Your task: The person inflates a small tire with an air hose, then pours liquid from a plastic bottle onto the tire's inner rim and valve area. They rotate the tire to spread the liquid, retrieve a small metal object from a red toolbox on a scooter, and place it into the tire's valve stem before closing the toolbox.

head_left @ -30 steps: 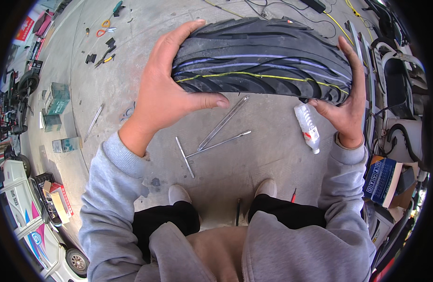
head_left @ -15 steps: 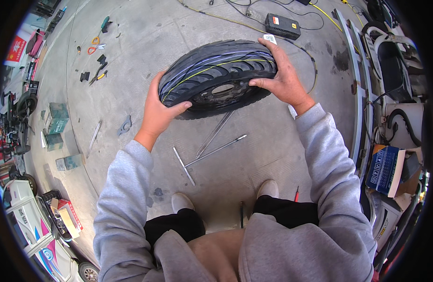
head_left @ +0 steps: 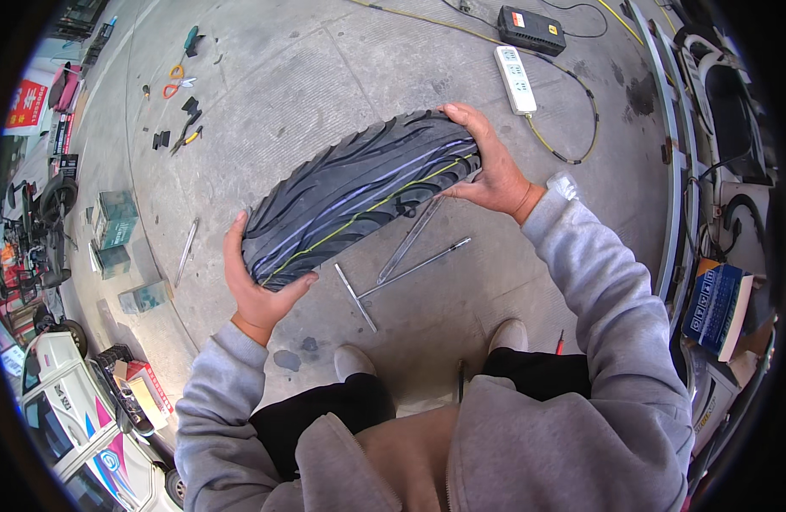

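Note:
Between my two hands hangs a black tire (head_left: 359,192) with purple and yellow stripes along its tread, its tread turned up toward me and tilted with the right end farther away. My left hand (head_left: 261,286) grips its near left end, thumb along the side. Around the far right end closes my right hand (head_left: 494,171), thumb partly hidden beneath. The wheel rim seen earlier is now out of sight. On the floor under the tire lie a T-handle wrench (head_left: 410,269) and a flat metal bar (head_left: 407,243), partly covered by the tire.
Farther off lie a white power strip (head_left: 515,81), a black charger box (head_left: 531,31) and cables. At left are orange-handled scissors (head_left: 176,82), pliers (head_left: 186,139), a metal rod (head_left: 186,252) and small boxes (head_left: 116,219). A metal rail (head_left: 653,145) runs along the right.
Both hands have brought the tire nearer and rolled it, so the tread faces me and the rim is hidden. Its left end has dropped lower. The power strip has come into fuller view.

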`<state>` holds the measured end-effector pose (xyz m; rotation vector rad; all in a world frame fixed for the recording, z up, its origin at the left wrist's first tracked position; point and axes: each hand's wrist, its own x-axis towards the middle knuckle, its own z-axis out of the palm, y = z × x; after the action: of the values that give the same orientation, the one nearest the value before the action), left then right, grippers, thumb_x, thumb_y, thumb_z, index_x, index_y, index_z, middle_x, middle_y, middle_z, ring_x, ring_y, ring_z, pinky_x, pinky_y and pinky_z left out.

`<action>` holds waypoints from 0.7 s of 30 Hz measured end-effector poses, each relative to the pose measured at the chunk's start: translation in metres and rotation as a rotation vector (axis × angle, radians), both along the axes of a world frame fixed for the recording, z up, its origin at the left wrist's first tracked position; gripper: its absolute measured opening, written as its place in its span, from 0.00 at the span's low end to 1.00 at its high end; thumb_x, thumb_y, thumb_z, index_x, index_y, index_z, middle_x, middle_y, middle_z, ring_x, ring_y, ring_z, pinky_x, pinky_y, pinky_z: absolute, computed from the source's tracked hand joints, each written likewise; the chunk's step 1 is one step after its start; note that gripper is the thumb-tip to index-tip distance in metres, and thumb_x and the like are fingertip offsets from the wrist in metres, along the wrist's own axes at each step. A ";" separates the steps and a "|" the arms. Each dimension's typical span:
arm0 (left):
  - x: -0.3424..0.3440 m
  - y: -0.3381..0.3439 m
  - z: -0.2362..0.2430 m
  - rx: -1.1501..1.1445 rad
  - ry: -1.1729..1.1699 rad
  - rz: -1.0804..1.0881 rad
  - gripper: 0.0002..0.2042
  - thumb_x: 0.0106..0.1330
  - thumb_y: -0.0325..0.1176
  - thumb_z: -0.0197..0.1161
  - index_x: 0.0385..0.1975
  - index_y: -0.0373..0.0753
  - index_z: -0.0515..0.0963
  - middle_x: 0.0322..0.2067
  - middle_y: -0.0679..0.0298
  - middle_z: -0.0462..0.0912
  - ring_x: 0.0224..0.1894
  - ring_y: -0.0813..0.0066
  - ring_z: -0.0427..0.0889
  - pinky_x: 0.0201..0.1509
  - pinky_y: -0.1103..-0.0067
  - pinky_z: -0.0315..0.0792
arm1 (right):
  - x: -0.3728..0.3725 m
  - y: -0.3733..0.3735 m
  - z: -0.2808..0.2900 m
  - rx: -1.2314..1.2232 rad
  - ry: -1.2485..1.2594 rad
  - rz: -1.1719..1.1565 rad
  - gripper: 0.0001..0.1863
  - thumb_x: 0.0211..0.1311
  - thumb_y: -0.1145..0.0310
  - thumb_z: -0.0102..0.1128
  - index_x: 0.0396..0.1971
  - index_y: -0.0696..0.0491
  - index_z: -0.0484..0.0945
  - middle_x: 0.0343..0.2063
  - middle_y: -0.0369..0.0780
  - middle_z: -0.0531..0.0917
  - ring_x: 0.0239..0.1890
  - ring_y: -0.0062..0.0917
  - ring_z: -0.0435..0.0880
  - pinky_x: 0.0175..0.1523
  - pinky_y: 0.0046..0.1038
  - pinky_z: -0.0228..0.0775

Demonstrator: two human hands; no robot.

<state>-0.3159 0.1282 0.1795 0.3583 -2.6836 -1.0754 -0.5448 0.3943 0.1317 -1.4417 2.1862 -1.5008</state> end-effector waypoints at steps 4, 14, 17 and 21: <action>0.017 -0.007 -0.024 0.043 0.092 0.070 0.52 0.42 0.37 0.83 0.68 0.30 0.58 0.60 0.48 0.70 0.61 0.58 0.72 0.68 0.68 0.63 | -0.007 0.002 -0.028 -0.013 0.074 -0.026 0.59 0.39 0.61 0.83 0.72 0.51 0.55 0.68 0.45 0.65 0.71 0.39 0.63 0.75 0.37 0.55; 0.011 0.003 -0.027 0.137 0.036 0.153 0.52 0.43 0.39 0.82 0.68 0.29 0.57 0.61 0.48 0.68 0.63 0.56 0.70 0.69 0.68 0.61 | 0.040 0.046 -0.134 0.517 -0.245 -0.245 0.23 0.61 0.68 0.60 0.56 0.58 0.73 0.57 0.48 0.76 0.57 0.42 0.76 0.63 0.39 0.67; 0.010 0.009 -0.026 0.080 0.080 0.171 0.51 0.45 0.41 0.80 0.68 0.28 0.57 0.62 0.47 0.68 0.63 0.56 0.70 0.70 0.68 0.60 | 0.049 0.043 -0.161 0.432 0.610 -0.030 0.12 0.61 0.71 0.54 0.43 0.55 0.79 0.52 0.43 0.79 0.55 0.37 0.77 0.61 0.38 0.67; 0.007 0.011 -0.022 0.052 0.075 0.189 0.51 0.46 0.41 0.80 0.68 0.28 0.57 0.61 0.45 0.69 0.64 0.55 0.69 0.70 0.67 0.60 | 0.054 0.028 -0.171 0.785 0.616 0.129 0.10 0.60 0.69 0.54 0.40 0.52 0.78 0.44 0.40 0.81 0.52 0.33 0.78 0.59 0.36 0.68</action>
<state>-0.3086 0.1390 0.1571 0.5578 -2.5016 -1.0811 -0.4908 0.4224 -0.0396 -1.7828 2.4627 -0.0561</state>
